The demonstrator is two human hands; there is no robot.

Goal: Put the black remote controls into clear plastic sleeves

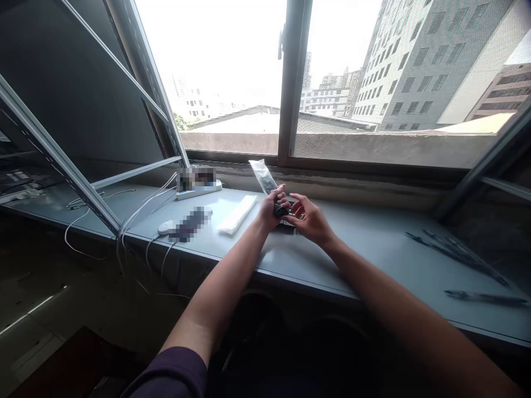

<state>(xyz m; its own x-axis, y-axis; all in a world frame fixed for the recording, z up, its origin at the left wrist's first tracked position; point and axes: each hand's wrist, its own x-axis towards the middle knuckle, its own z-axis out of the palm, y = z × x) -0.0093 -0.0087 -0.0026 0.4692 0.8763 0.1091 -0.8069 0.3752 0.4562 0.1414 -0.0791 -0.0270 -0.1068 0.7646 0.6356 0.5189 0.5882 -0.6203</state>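
Note:
My left hand (271, 209) is closed, with a clear plastic bag (262, 174) sticking up from it toward the window. A small black object (281, 210) shows at the same hand's fingers, on the side facing my other hand. Close by on the right, my right hand (309, 220) has its thumb and fingers curled together at that black object. Whatever lies between those fingertips is too small to name. Under both hands, a dark flat item (286, 227) rests on the table, mostly covered. To the left lies a stack of white, flat plastic bags (237, 215).
The grey table (373, 249) runs beneath a window. A white power strip (199, 191), cables (145, 199) and a blurred-out item (191, 224) with a round white charger (165, 228) occupy the left. Several dark pen-like things (456, 251) lie right. Metal shelf posts (62, 160) rise at left.

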